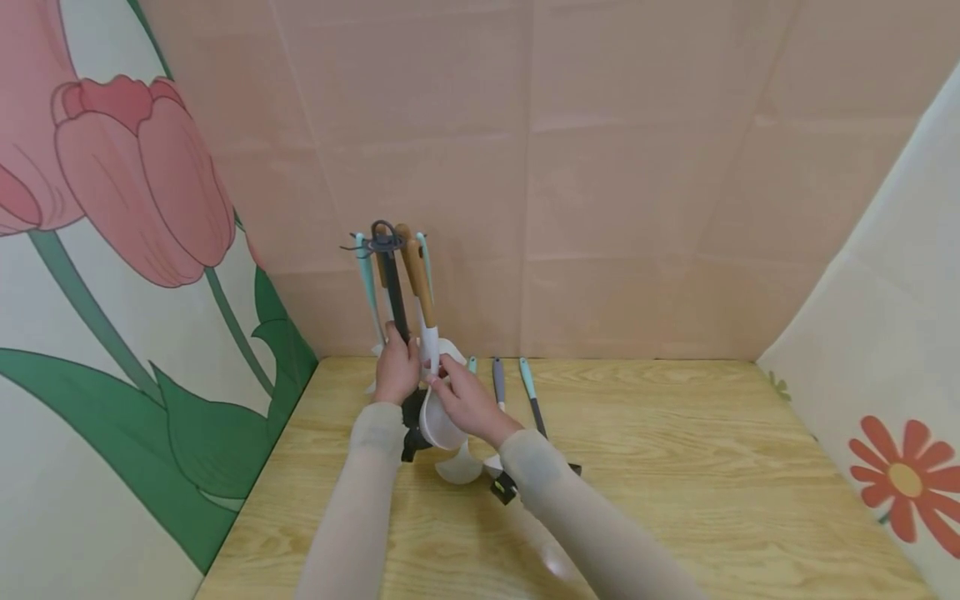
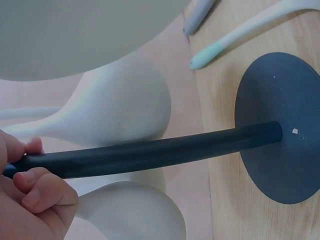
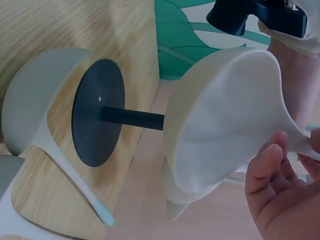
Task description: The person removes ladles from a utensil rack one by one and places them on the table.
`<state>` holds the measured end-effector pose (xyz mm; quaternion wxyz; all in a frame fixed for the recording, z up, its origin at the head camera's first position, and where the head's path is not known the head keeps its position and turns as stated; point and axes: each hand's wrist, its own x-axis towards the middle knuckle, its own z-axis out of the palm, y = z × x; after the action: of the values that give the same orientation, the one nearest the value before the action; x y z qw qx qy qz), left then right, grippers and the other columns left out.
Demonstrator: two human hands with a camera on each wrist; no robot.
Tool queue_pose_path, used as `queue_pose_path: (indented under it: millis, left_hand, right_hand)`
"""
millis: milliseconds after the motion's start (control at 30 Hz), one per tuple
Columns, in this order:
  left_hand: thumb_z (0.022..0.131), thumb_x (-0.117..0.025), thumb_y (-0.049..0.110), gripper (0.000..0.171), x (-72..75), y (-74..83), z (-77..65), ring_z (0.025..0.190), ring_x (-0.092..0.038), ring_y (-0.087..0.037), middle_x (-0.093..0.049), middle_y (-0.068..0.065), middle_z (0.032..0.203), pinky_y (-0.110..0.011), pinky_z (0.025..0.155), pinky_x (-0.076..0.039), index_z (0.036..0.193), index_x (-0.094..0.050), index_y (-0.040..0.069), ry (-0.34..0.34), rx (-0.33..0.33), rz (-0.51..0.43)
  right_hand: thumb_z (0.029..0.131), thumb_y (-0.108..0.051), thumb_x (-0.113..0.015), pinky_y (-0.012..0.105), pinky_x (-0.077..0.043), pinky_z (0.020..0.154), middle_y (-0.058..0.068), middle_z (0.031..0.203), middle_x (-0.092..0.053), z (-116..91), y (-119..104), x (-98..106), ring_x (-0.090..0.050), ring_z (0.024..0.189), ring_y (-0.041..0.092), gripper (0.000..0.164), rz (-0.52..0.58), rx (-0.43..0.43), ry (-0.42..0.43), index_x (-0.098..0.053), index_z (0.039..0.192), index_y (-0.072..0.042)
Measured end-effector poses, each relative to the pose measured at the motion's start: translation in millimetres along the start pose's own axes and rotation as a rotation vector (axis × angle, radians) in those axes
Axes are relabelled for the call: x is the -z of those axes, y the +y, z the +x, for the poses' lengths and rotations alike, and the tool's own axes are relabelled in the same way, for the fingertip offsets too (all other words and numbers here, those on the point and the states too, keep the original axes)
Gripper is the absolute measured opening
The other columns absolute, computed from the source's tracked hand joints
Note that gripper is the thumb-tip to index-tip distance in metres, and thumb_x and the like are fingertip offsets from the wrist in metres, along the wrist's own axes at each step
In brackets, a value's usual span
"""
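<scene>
My left hand grips the black pole of an upright utensil stand, whose round base rests on the table. Just to its right, my right hand pinches a white ladle low on its handle. The ladle's wooden handle reaches up beside the hooks at the stand's top; whether it hangs on one, I cannot tell. Other utensils hang around the pole, among them one with a turquoise handle. Behind the held ladle, their white bowls partly show in the right wrist view.
More utensils lie on the wooden table right of the stand: one with a purple handle, one with a turquoise handle, and a pale one with a wide head. A pink-covered wall stands behind.
</scene>
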<state>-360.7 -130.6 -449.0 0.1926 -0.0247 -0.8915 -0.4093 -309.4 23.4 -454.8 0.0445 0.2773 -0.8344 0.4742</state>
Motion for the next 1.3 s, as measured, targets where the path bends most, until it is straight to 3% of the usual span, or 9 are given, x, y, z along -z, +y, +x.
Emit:
queue_pose_path:
  millis: [200, 567, 867, 1100, 1300]
  left_hand:
    - [0.104, -0.044, 0.017, 0.028, -2.0, -1.5, 0.8, 0.092, -0.064, -0.049, -0.064, -0.029, 0.097, -0.059, 0.082, -0.048, 0.126, -0.037, 0.001, 0.007, -0.008, 0.004]
    - [0.102, -0.047, 0.014, 0.031, -2.6, -0.9, -0.1, 0.092, -0.064, -0.053, -0.065, -0.033, 0.100, -0.061, 0.082, -0.047, 0.128, -0.037, 0.000, 0.032, -0.012, 0.011]
    - [0.102, -0.043, 0.018, 0.033, -3.3, -2.2, 0.5, 0.091, -0.064, -0.053, -0.065, -0.034, 0.099, -0.061, 0.081, -0.048, 0.127, -0.036, -0.001, 0.023, -0.011, 0.039]
    - [0.104, -0.041, 0.017, 0.042, -1.9, -1.8, 0.3, 0.097, -0.064, -0.052, -0.063, -0.037, 0.108, -0.059, 0.084, -0.048, 0.138, -0.030, -0.005, -0.005, -0.001, 0.051]
    - [0.104, -0.040, 0.018, 0.049, -1.1, -1.3, 0.3, 0.102, -0.063, -0.052, -0.061, -0.038, 0.115, -0.059, 0.089, -0.047, 0.144, -0.026, -0.006, -0.034, 0.022, 0.040]
  right_hand:
    - [0.107, -0.022, -0.047, 0.038, -0.052, 0.080, 0.007, 0.106, -0.065, -1.2, 0.3, 0.4, -0.061, 0.092, 0.018, 0.014, -0.052, 0.026, 0.016, -0.053, 0.111, -0.011]
    - [0.105, -0.022, -0.051, 0.037, -0.050, 0.080, 0.003, 0.101, -0.059, -7.8, -5.7, 1.6, -0.058, 0.089, 0.017, 0.012, -0.228, 0.099, 0.035, -0.053, 0.109, -0.011]
    - [0.105, -0.024, -0.051, 0.034, -0.048, 0.076, 0.003, 0.100, -0.057, -9.7, -10.2, -1.2, -0.055, 0.084, 0.016, 0.013, -0.287, 0.122, 0.037, -0.053, 0.107, -0.011]
    - [0.105, -0.026, -0.050, 0.033, -0.048, 0.074, 0.003, 0.100, -0.057, -10.8, -14.0, -1.6, -0.054, 0.083, 0.016, 0.016, -0.330, 0.129, 0.047, -0.053, 0.106, -0.011]
    - [0.106, -0.025, -0.049, 0.033, -0.048, 0.074, 0.003, 0.099, -0.058, -10.8, -13.7, -2.9, -0.055, 0.083, 0.017, 0.016, -0.304, 0.135, 0.070, -0.055, 0.106, -0.010]
